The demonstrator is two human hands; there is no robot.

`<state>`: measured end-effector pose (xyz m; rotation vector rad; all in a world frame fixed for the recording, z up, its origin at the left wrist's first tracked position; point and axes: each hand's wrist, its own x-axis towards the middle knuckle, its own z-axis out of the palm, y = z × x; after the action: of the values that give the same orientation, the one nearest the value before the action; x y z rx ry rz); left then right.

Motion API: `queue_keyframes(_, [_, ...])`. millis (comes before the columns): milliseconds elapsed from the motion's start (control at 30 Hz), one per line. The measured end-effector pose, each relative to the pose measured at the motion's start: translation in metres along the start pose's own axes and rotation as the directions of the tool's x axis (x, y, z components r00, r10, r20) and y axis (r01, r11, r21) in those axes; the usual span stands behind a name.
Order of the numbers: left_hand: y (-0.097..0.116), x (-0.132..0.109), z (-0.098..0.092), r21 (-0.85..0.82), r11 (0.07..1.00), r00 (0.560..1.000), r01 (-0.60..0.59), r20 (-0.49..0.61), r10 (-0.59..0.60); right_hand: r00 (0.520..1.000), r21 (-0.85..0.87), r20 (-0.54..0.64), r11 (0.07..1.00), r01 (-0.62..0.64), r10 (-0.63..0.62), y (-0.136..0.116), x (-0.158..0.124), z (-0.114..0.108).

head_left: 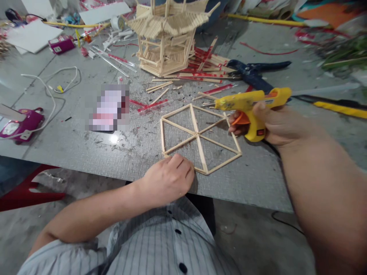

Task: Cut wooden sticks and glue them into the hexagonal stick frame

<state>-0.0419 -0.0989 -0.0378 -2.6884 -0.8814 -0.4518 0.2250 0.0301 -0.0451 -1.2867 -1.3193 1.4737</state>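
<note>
A flat hexagonal frame of thin wooden sticks [197, 134] lies on the grey table, its spokes meeting in the middle. My left hand [173, 176] is closed at the frame's near left edge, fingers curled down; what they hold, if anything, is hidden. My right hand [268, 124] is wrapped round a yellow glue gun [242, 101] with an orange trigger. The gun's nozzle points left, above the frame's far right side. Some fingers of my right hand show beside the trigger, near the frame's right edge.
Behind the frame stands a wooden stick pavilion [166, 42], with loose sticks [208, 68] beside it. Dark blue cutters [252, 72] lie behind the glue gun. A blurred phone [106, 110], a white cable [54, 99] and a purple power socket [21, 126] are on the left.
</note>
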Motion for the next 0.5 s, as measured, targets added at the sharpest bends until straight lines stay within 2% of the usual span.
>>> queue_keyframes(167, [-0.013,0.007,-0.01,-0.022,0.987,0.987,-0.156,0.02,0.157,0.999,0.013,0.027,0.999,0.036,-0.036,-0.001,-0.001,0.0])
queue_keyframes(267, [-0.024,0.006,-0.023,-0.034,0.985,0.986,-0.169,-0.007,0.169,0.998,0.032,0.045,0.999,0.038,-0.039,-0.004,-0.003,-0.002])
queue_keyframes(333, [-0.039,0.002,-0.031,-0.05,0.994,0.995,-0.099,-0.034,0.098,0.997,0.032,0.047,0.997,0.067,-0.068,-0.008,-0.006,-0.004])
queue_keyframes(367, [-0.049,-0.001,-0.034,-0.067,0.995,0.994,-0.079,-0.078,0.073,0.995,0.018,0.045,0.996,0.088,-0.089,-0.01,-0.007,-0.004])
queue_keyframes(400, [-0.061,-0.005,-0.034,-0.074,0.997,0.989,0.006,-0.145,-0.017,0.993,-0.006,0.048,0.994,0.109,-0.108,-0.012,-0.01,-0.003])
queue_keyframes(467, [-0.089,-0.011,-0.03,-0.086,0.979,0.946,0.185,-0.253,-0.201,0.99,-0.097,0.079,0.987,0.128,-0.121,-0.018,-0.015,0.001])
queue_keyframes(500, [-0.103,-0.014,-0.024,-0.132,0.951,0.901,0.28,-0.307,-0.308,0.987,-0.16,0.112,0.978,0.13,-0.113,-0.021,-0.018,0.004])
